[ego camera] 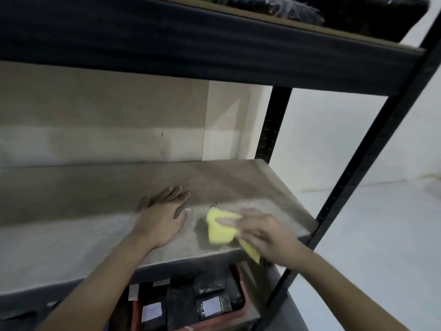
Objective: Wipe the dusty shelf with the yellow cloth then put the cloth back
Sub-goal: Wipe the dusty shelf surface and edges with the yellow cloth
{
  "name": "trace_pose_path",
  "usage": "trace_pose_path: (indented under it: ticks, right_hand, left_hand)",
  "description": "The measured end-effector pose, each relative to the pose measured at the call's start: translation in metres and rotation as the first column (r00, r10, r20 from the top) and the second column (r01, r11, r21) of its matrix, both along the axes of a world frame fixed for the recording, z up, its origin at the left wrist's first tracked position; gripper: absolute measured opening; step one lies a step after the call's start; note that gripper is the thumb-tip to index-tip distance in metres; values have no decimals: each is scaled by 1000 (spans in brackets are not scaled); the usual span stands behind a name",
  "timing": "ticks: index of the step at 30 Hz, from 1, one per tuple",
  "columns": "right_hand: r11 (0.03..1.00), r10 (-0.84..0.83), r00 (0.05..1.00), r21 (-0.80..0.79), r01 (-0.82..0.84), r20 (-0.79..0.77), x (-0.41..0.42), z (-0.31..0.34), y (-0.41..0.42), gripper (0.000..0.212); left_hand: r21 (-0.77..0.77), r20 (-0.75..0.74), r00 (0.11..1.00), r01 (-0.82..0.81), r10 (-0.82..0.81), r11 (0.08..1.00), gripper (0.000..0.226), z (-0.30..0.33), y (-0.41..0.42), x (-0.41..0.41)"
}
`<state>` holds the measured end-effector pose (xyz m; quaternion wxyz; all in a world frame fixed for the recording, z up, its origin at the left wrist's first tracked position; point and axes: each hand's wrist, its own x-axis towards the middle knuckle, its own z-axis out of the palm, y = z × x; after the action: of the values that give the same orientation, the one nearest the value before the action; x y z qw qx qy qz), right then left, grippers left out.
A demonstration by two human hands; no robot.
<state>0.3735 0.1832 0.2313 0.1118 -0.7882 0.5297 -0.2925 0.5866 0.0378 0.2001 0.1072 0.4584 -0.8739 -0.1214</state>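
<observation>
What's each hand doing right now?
Left hand: open, flat on the shelf, holding nothing.
Right hand: fingers closed on the yellow cloth, pressing it on the shelf.

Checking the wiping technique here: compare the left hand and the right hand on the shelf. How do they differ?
The left hand lies flat and empty, fingers spread; the right hand grips the yellow cloth. The left looks sharp, the right motion-blurred. Both are on the dusty shelf.

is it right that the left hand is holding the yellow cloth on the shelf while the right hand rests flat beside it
No, the hands are swapped. The head view shows the right hand holding the yellow cloth on the shelf, while the left hand rests flat beside it.
</observation>
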Motion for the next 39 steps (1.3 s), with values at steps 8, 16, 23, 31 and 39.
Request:
trace_pose_path:
  ticks: [8, 16, 23, 31, 39]
  right_hand:
    - [700, -713, 701, 64, 712, 1, -85, 1, -81, 31]
    - [601, -778, 628, 269, 753, -18, -81, -10, -56, 63]
    - [720, -683, 687, -69, 691, -248, -23, -27, 5, 42]
    - [918, -389, 920, -97, 384, -45, 64, -13, 12, 40]
    - [378, -869, 411, 167, 911, -277, -54, -3, -49, 34]
  left_hand:
    - [2, -34, 999, 21, -21, 1000, 52, 0, 1, 2]
    - [-1, -45, 999, 7, -7, 1000, 53, 1, 2, 1]
    - [-9, -45, 999, 4, -5, 1000, 53, 0, 0, 1]
    - [1, -63, 997, 40, -40, 999, 47, -1, -4, 1]
    - [6, -87, 996, 33, -32, 999, 53, 1, 3, 38]
